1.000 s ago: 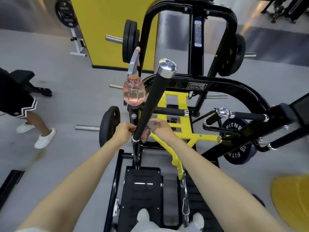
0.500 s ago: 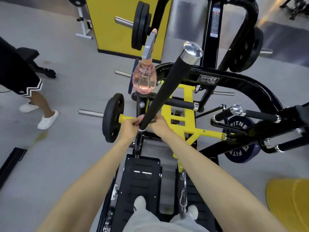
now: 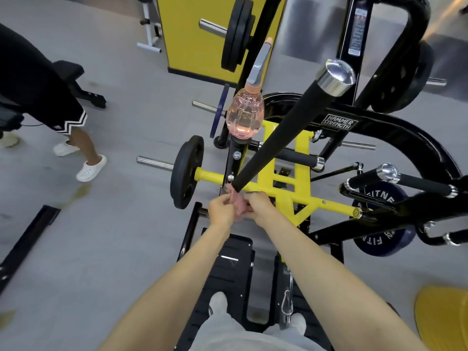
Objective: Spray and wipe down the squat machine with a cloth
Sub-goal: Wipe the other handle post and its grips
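The pink cloth (image 3: 238,206) was bunched between my two hands, just below the lower end of the long black padded handle (image 3: 278,138) of the squat machine (image 3: 379,127), and it touched the base of that handle. My left hand (image 3: 221,210) had its fingers curled closed on the cloth's left side, and my right hand (image 3: 260,205) pinched it from the right, fingers folded together on the fabric. The handle rose away from my hands, up and to the right, to a chrome cap (image 3: 335,77). Just left of it, the pink spray bottle (image 3: 244,114) stood upright on top of a black post, its grey trigger pointing up. Behind my hands ran the yellow crossbar (image 3: 276,191), with a black weight plate (image 3: 187,172) on its left end. A blue plate (image 3: 382,224) hung on the right. My feet stood on the black footplate (image 3: 228,269). Off to the left, another person's legs in white shoes (image 3: 91,168) stood on the grey floor (image 3: 114,236).
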